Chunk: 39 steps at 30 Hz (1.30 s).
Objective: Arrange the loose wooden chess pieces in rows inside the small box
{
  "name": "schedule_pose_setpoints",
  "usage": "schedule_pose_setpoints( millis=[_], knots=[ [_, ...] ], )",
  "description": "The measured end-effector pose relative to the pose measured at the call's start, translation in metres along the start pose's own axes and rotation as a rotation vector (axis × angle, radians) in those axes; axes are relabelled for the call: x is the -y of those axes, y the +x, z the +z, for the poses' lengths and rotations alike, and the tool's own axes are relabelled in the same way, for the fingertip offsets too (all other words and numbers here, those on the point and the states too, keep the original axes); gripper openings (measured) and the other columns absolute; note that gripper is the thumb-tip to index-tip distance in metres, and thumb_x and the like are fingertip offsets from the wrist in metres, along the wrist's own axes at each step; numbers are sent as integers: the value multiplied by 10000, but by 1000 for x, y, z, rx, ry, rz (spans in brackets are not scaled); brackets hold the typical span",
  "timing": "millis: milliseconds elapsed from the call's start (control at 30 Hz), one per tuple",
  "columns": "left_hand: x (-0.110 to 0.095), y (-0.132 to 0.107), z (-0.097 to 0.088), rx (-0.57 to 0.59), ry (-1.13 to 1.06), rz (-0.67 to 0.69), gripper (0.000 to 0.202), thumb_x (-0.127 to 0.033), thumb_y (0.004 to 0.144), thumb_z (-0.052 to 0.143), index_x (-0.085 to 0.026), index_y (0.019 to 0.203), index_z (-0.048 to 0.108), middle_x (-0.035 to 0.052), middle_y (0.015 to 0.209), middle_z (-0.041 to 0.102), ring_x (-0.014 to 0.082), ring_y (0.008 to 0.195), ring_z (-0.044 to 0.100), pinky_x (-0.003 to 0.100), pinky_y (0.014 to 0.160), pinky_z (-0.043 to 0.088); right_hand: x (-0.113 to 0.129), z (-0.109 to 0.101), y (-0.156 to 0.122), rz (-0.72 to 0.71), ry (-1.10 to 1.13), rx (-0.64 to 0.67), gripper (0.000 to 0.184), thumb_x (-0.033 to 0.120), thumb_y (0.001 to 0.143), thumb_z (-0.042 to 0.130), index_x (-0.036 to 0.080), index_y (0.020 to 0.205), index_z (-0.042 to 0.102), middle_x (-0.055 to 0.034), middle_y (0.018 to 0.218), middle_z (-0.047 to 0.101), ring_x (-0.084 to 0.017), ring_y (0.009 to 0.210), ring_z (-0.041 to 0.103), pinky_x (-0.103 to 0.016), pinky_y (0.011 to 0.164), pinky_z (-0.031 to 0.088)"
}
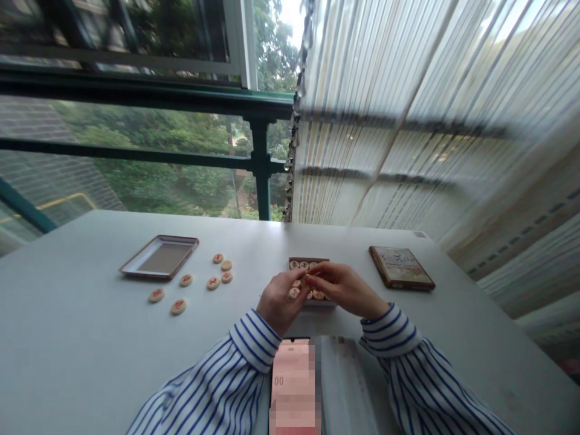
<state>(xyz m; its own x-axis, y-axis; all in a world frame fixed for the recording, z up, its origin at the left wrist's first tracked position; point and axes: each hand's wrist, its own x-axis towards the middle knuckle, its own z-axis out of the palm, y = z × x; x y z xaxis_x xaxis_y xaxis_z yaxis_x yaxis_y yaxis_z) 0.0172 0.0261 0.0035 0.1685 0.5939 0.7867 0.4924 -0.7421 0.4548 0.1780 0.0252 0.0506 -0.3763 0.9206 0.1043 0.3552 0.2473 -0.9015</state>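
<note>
An open box of round wooden xiangqi pieces stands in the middle of the white table, with dark and red characters on the pieces. Over it, my right hand pinches a small xiangqi piece between thumb and fingers. My left hand is curled in from the other side, its thumb and fingertips meeting the same piece; some of its fingers are hidden. Both hands cover part of the box and its rows. Several loose pieces with red characters, such as one xiangqi piece, lie to the left, apart from the hands.
A shallow tray-like lid lies at the back left. On the right is a flat brown case with a picture cover. A phone with a pink screen and a pale object lie between my forearms. Railing and curtain border the table's far side.
</note>
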Motion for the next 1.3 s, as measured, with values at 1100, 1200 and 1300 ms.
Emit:
schedule_pose_setpoints(
  millis=[1100, 1200, 1300],
  knots=[
    [-5, 4, 0, -19, -701, -777, 215, -295, 621, 690, -126, 751, 666, 48, 695, 697, 153, 649, 640, 259, 634, 517, 7, 0, -2, -85, -27, -58, 248, 320, 796, 520, 166, 950, 638, -52, 856, 672, -152, 778, 619, -284, 702, 495],
    [-7, 7, -3, -51, -729, -806, 237, -294, 602, 705, -117, 756, 666, 52, 699, 696, 154, 653, 640, 260, 628, 516, 6, 0, -2, -88, -78, -83, 247, 313, 800, 520, 172, 968, 633, -52, 866, 668, -150, 780, 610, -287, 710, 491],
    [-7, 8, -3, -78, -765, -847, 285, -308, 592, 712, -108, 789, 662, 60, 719, 698, 151, 639, 638, 260, 599, 516, 5, 0, -1, -96, -102, -84, 248, 297, 809, 510, 181, 998, 622, -49, 880, 666, -150, 787, 606, -291, 720, 488]
  ],
)
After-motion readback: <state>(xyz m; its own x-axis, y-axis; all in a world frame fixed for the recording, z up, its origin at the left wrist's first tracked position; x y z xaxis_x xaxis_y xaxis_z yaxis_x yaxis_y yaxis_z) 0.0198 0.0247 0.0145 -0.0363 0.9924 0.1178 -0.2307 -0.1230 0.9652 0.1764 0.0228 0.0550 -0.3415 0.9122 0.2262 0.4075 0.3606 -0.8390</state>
